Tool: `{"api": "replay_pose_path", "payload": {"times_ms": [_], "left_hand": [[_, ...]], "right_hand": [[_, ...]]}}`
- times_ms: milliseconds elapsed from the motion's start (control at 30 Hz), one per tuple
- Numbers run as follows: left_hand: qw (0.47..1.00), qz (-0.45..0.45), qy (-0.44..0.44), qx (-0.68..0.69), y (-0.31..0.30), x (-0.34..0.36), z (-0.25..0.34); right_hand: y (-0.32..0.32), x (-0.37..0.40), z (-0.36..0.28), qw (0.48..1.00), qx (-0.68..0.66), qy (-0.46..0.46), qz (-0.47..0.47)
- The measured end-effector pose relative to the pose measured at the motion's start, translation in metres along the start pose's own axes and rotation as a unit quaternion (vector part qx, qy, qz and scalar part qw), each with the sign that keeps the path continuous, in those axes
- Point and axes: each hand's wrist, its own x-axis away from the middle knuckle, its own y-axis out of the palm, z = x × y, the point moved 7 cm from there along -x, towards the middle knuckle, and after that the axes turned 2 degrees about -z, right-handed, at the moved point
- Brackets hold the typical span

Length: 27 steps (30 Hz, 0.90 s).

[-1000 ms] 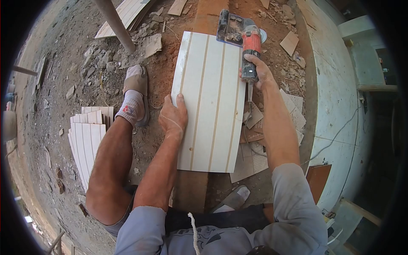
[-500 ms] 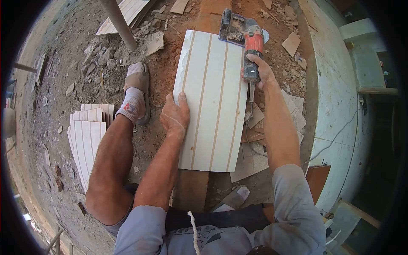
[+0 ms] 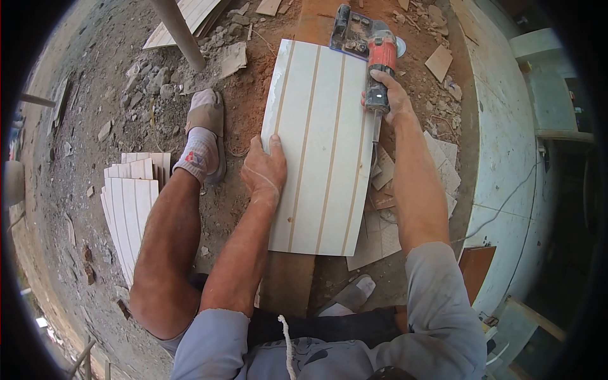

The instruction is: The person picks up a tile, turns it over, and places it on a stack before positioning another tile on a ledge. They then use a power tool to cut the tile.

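A long white tile (image 3: 316,152) with brown stripes lies lengthwise in front of me on a wooden board (image 3: 286,285). My left hand (image 3: 265,166) grips the tile's left edge, its thumb on the face and the other fingers partly hidden at the side. My right hand (image 3: 392,98) is wrapped round the black body of a red and black angle grinder (image 3: 381,57) at the tile's far right corner. A dusty guide plate (image 3: 354,37) is fixed to the grinder's left side, over the far edge. The pale disc (image 3: 400,47) shows on its right.
Striped tiles (image 3: 132,196) are stacked by my left leg, and more (image 3: 183,22) lie beyond a pole (image 3: 177,35). Broken tile pieces (image 3: 380,237) and rubble (image 3: 152,82) cover the ground. A cable (image 3: 500,206) crosses the pale ledge (image 3: 500,145) at right.
The grinder and my right hand have moved slightly away from me and to the right. The tile and left hand appear shifted a little rightward in view.
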Motion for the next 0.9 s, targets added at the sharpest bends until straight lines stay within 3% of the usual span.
{"api": "replay_pose_path", "payload": {"times_ms": [900], "left_hand": [[0.998, -0.035, -0.020, -0.057, 0.002, 0.000, 0.006]], "right_hand": [[-0.007, 0.014, 0.002, 0.999, 0.000, 0.011, -0.043]]}}
